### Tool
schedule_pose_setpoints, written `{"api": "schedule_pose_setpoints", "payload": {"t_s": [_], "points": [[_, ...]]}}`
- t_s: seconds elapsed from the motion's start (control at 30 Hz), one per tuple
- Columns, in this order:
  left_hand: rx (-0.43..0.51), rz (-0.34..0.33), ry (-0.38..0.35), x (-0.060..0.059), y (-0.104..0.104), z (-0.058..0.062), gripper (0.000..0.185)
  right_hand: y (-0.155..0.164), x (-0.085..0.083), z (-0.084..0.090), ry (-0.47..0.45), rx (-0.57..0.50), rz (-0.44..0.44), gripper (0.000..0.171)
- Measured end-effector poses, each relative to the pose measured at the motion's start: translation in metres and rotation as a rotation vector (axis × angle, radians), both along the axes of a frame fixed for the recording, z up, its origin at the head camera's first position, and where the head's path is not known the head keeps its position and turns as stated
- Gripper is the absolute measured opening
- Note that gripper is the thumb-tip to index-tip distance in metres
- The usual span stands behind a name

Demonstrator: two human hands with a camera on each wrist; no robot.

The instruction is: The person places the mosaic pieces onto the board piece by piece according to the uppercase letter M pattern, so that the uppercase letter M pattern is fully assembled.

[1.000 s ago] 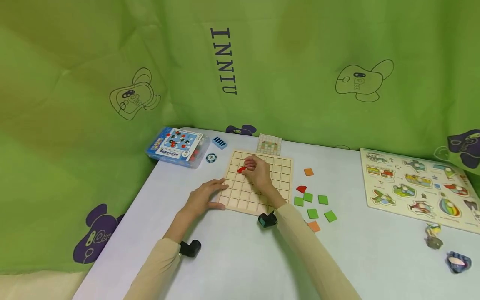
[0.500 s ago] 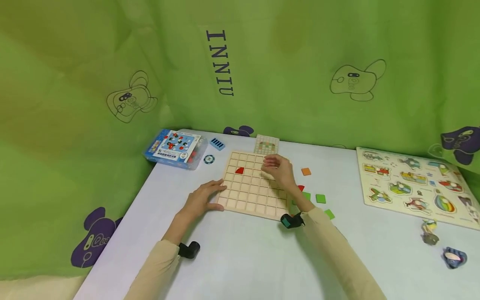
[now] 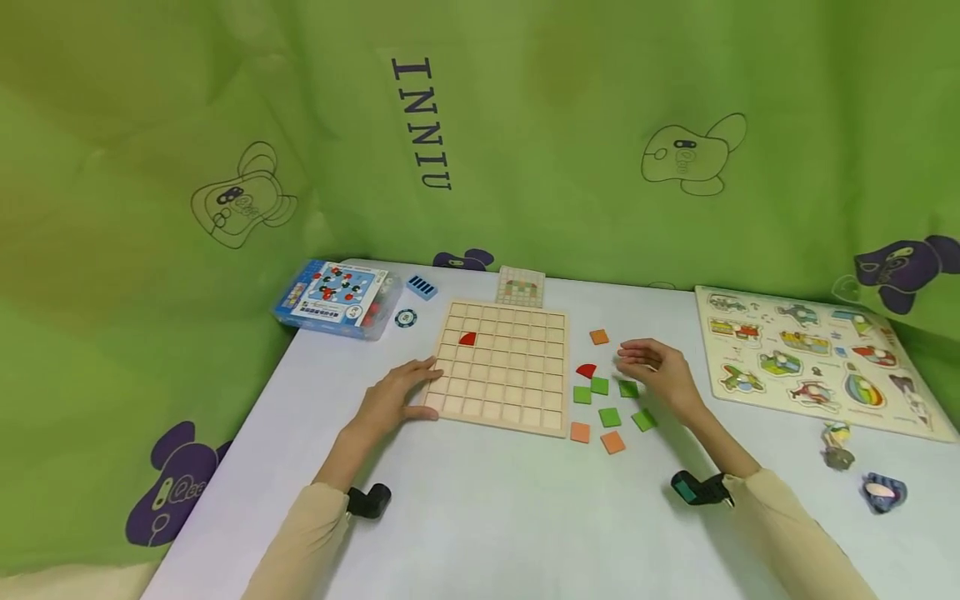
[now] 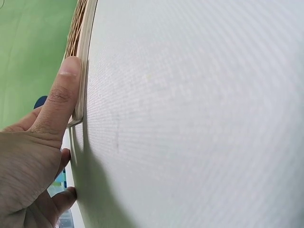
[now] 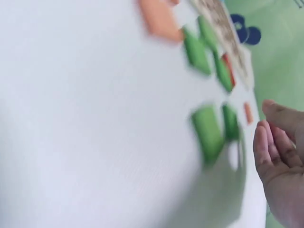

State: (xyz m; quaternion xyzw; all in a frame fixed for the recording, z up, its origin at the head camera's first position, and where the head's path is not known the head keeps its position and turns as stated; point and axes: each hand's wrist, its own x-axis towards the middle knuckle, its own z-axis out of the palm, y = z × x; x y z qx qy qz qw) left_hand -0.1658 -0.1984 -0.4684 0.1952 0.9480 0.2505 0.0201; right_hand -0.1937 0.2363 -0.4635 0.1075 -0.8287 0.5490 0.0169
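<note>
My left hand [image 3: 391,401] rests at the left side of a square wooden grid board [image 3: 501,367]. Its extended thumb [image 4: 63,95] touches the board's edge near the corner, and the other fingers are spread along that side. A red quarter-circle piece [image 3: 468,338] lies in one of the board's squares at the upper left. To the right of the board, my right hand [image 3: 660,375] hovers over the table with loosely bent fingers and nothing held. Beneath and beside it are several green square tiles [image 3: 610,417] and another red quarter-circle piece [image 3: 587,370].
Orange tiles [image 3: 612,442] lie near the green ones. A pattern card [image 3: 521,287] stands behind the board. At the back left are a boxed model kit [image 3: 337,296], a round chip [image 3: 406,318] and a blue striped block [image 3: 422,287]. A picture puzzle board [image 3: 817,358] lies far right, near small figures [image 3: 883,492].
My right hand has let go of the red quarter-circle piece on the board and moved right, over the loose tiles. My left hand has stayed at the board's left edge.
</note>
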Motion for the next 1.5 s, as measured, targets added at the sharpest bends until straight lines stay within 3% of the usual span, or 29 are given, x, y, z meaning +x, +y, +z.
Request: {"api": "schedule_pose_setpoints", "payload": {"t_s": [0.17, 0.27, 0.47, 0.77, 1.07, 1.5], "points": [[0.001, -0.009, -0.006, 0.0, -0.002, 0.001, 0.071, 0.024, 0.015, -0.006, 0.023, 0.108, 0.043, 0.035], [-0.002, -0.009, -0.015, 0.0, -0.003, 0.001, 0.071, 0.031, 0.018, -0.009, 0.018, 0.107, 0.084, 0.037], [-0.004, -0.011, -0.024, -0.001, -0.003, 0.0, 0.071, 0.035, 0.017, -0.014, -0.023, 0.093, 0.125, 0.041], [0.003, 0.005, -0.034, 0.003, -0.005, 0.003, 0.071, 0.033, 0.013, -0.018, 0.012, 0.131, 0.13, 0.034], [0.007, -0.008, -0.037, 0.002, -0.003, 0.002, 0.072, 0.032, 0.011, -0.017, -0.011, -0.037, 0.14, 0.037], [0.019, -0.016, -0.016, -0.001, -0.001, -0.001, 0.072, -0.001, -0.01, -0.006, -0.035, -0.186, 0.069, 0.04]]}}
